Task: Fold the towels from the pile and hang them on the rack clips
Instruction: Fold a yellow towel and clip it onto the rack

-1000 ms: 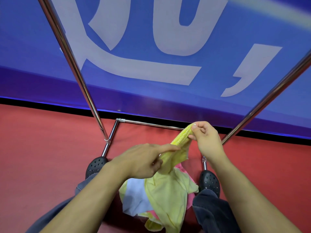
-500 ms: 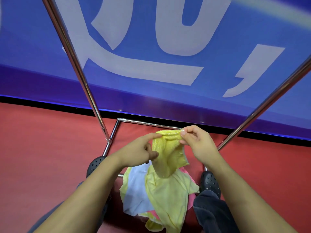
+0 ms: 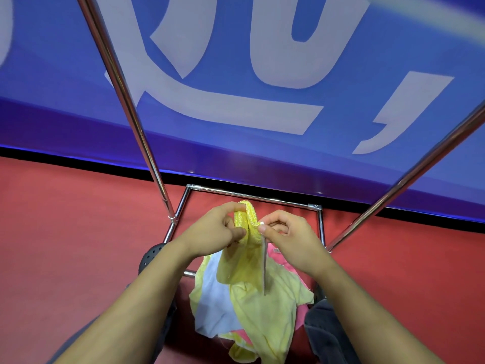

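At six o'clock, nearest the camera, the towel pile (image 3: pixel 252 311) lies on the red floor (image 3: pixel 65 245) between the person's dark trouser legs: pale yellow, light blue and pink cloths bunched together. Just above it, at the centre, both hands hold up a bright yellow towel (image 3: pixel 246 227), whose lower part hangs down to the pile. The left hand (image 3: pixel 217 229), at nine o'clock of the towel, has its thumb and fingers curled and clamped on the bunched upper edge. The right hand (image 3: pixel 286 232), at three o'clock, pinches the towel's other edge between thumb and forefinger, the remaining fingers curled. A black shoe (image 3: pixel 152 254) shows at eight o'clock. Beyond the hands, the chrome rack (image 3: pixel 131 101) rises, its base bar running behind the towel. At twelve o'clock stands a blue banner (image 3: pixel 262 61) with pale lettering.
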